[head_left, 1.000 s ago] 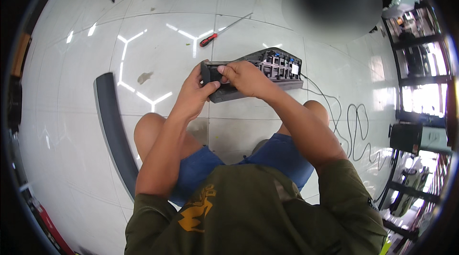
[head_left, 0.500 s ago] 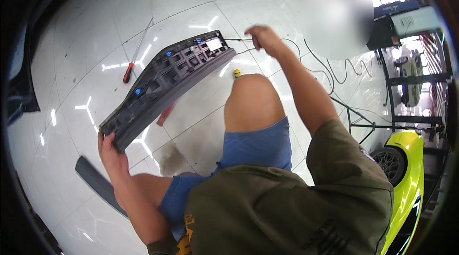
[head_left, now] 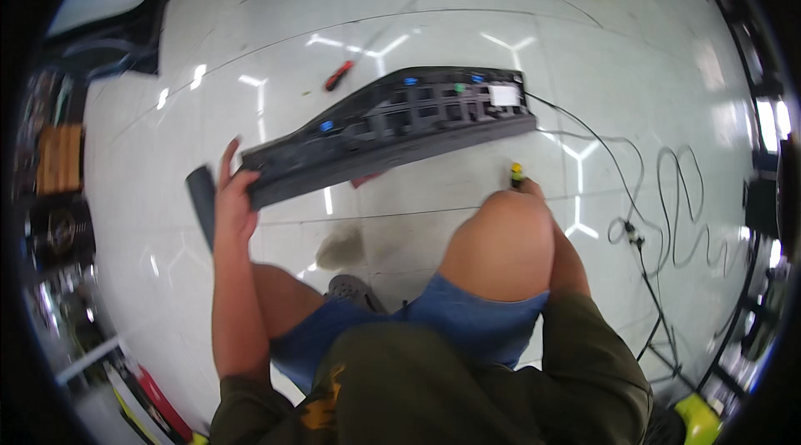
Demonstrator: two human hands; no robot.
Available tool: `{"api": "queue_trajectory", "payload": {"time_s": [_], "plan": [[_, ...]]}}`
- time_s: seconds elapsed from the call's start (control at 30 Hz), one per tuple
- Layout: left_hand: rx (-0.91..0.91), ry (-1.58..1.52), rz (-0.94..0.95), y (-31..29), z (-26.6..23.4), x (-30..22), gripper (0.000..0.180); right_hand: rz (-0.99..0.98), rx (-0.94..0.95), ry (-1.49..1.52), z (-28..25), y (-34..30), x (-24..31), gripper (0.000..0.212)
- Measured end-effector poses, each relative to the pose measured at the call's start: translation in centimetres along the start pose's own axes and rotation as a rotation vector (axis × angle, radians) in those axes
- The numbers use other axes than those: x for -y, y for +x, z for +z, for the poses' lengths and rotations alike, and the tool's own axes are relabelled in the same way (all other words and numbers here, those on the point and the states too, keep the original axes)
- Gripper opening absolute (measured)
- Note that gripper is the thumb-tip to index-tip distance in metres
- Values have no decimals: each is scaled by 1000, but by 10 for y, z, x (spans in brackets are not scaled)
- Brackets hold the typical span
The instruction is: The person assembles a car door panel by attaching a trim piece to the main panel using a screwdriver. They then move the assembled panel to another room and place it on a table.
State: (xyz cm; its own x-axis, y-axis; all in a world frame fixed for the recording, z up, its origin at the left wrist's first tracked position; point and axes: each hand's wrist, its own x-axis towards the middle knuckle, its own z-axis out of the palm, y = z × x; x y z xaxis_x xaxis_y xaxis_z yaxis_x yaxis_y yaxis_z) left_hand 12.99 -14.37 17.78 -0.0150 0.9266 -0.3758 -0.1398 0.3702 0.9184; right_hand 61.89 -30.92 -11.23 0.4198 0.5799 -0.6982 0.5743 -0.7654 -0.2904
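A long dark grey plastic trim panel [head_left: 392,124], ribbed inside with blue clips and a white label, stretches across in front of me. My left hand [head_left: 235,207] grips its left end, thumb over the edge and one finger stretched up. Beside my right knee, a small yellow-and-black tool [head_left: 516,173] stands out against the floor; its exact kind is too blurred to tell. My right hand [head_left: 532,188] is closed at its lower end, partly hidden behind the knee. From the panel's right end runs a black cable [head_left: 576,115].
A red-and-black screwdriver [head_left: 338,76] lies on the tiled floor beyond the panel. Below the panel a red thing [head_left: 365,181] shows partly. A dark curved strip [head_left: 200,195] lies behind my left forearm. Loops of cable [head_left: 680,211] spread at the right.
My right hand has come down from beyond the panel's right end to the yellow-and-black tool by my knee. My left hand stays at the panel's end, one finger now raised. The view has turned.
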Motion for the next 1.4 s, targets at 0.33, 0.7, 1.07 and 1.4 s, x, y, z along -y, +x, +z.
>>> {"api": "queue_trajectory", "payload": {"time_s": [0.33,0.7,1.07,1.4], "plan": [[168,322,95,7,-5,2,25,-543,-538,567,-225,-197,150,26],[189,540,278,19,-13,16,25,-995,-25,694,-91,-290,353,31],[180,666,268,17,-19,14,25,-1023,-42,716,-80,-285,348,32],[170,618,174,11,-9,9,23,-1061,-34,615,-93,-283,343,31]]}}
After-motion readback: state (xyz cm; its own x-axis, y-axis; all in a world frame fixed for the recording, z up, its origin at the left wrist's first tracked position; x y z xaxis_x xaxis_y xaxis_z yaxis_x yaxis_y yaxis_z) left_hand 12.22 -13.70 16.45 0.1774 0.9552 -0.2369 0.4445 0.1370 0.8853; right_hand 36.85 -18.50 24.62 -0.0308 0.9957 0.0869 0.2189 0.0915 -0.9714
